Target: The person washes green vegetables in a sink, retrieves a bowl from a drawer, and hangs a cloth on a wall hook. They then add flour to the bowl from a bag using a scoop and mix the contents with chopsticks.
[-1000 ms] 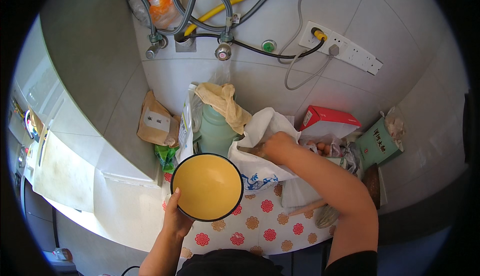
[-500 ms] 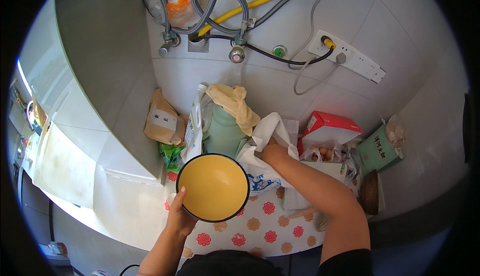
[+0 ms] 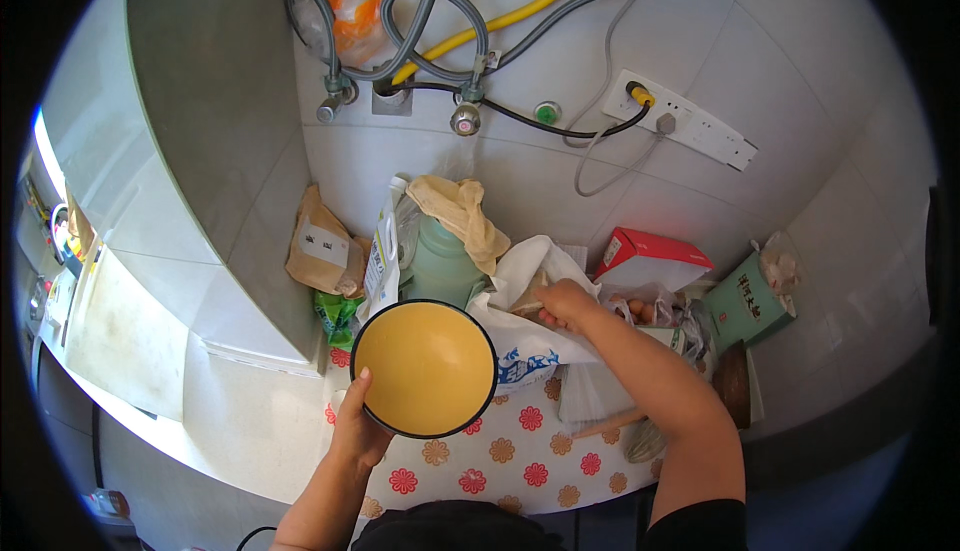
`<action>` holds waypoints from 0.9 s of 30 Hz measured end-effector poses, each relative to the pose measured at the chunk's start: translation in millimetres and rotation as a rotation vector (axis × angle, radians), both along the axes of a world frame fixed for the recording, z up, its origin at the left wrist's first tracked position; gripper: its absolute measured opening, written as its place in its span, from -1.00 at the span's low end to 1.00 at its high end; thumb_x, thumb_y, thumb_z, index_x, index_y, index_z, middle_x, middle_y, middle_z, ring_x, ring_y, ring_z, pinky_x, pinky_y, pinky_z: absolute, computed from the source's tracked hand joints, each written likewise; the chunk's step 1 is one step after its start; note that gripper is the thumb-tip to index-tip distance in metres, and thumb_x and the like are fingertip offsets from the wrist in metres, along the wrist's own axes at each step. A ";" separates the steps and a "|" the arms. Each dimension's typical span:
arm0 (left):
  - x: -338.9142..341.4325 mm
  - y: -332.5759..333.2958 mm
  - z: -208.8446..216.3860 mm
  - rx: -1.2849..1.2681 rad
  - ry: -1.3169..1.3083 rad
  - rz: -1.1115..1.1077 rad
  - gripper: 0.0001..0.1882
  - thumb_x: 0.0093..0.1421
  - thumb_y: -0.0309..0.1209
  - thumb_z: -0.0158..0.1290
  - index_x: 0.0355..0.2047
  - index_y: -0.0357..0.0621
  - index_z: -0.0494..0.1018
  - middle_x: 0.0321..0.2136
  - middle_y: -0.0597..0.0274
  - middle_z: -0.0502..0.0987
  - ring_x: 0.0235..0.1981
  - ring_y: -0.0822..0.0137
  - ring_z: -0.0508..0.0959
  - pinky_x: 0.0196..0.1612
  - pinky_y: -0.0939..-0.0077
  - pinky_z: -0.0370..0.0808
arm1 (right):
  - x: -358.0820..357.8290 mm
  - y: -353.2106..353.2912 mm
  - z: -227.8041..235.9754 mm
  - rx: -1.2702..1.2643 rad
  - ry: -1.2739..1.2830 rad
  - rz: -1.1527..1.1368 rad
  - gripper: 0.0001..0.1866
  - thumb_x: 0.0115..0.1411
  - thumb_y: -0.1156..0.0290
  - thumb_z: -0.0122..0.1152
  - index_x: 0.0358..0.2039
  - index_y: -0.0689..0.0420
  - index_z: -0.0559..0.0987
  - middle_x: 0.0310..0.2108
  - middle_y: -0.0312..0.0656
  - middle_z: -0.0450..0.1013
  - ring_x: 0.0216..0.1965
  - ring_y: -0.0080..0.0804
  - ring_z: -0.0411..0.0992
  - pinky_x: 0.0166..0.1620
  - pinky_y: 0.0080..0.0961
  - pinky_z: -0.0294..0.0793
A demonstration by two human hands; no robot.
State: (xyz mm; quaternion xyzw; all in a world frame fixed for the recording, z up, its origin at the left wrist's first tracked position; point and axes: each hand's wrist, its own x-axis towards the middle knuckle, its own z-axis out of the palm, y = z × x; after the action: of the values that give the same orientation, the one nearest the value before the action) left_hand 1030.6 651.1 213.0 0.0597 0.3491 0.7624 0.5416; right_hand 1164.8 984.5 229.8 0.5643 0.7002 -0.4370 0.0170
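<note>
My left hand [image 3: 357, 429] grips the near left rim of a yellow bowl [image 3: 425, 371] with a dark edge, thumb on top. The bowl's inside faces up and looks bare. My right hand [image 3: 566, 306] is closed at the mouth of a white sack [image 3: 525, 336] with blue print. Something beige shows beside its fingers, but I cannot make out what they hold. Behind the bowl stands a pale green jar [image 3: 442, 263], with a tan cloth [image 3: 458, 213] draped over its top.
A brown paper bag [image 3: 322, 243] and green packet [image 3: 338, 316] stand left. To the right are a red box [image 3: 652, 256], bagged eggs [image 3: 642, 308], a green box [image 3: 748, 301] and a whisk [image 3: 645, 443]. Hoses [image 3: 480, 61] and a power strip [image 3: 700, 129] line the wall.
My right hand has come up out of the white sack's mouth, so its fingers now show. The left hand keeps the bowl in almost the same place.
</note>
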 end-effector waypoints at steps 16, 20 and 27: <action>20.9 -15.2 14.6 0.003 0.101 -0.060 -0.34 0.19 0.13 -0.06 0.14 -0.04 0.23 0.01 0.17 0.41 -0.06 0.28 0.49 -0.20 0.37 0.52 | 75.9 -49.5 119.3 0.122 0.172 -0.069 -0.72 0.07 0.29 0.05 -0.55 0.29 0.48 -0.66 -0.25 0.42 -0.76 -0.59 0.26 -0.73 -0.59 0.17; 28.6 -10.6 32.0 -0.053 0.158 -0.042 -0.29 0.15 0.20 -0.05 0.14 -0.01 0.24 0.00 0.21 0.41 -0.06 0.31 0.47 -0.23 0.41 0.50 | 96.5 -70.6 134.2 0.132 0.323 -0.134 -0.69 0.09 0.26 0.05 -0.61 0.26 0.49 -0.69 -0.28 0.40 -0.75 -0.60 0.27 -0.73 -0.61 0.17; 43.5 8.3 41.1 -0.124 0.162 -0.099 -0.23 0.12 0.29 -0.08 0.18 0.07 0.20 0.06 0.25 0.36 0.04 0.27 0.40 -0.07 0.26 0.44 | 107.6 -113.4 94.0 0.604 0.491 0.116 -0.58 0.14 0.19 0.06 -0.69 0.26 0.52 -0.77 -0.15 0.40 -0.71 -0.38 0.38 -0.59 -0.37 0.33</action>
State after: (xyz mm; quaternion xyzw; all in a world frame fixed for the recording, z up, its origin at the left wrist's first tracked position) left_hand 1074.1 659.5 254.1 0.1047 0.4349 0.7043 0.5513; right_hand 1272.4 871.1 323.8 0.3821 0.8112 -0.3317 -0.2932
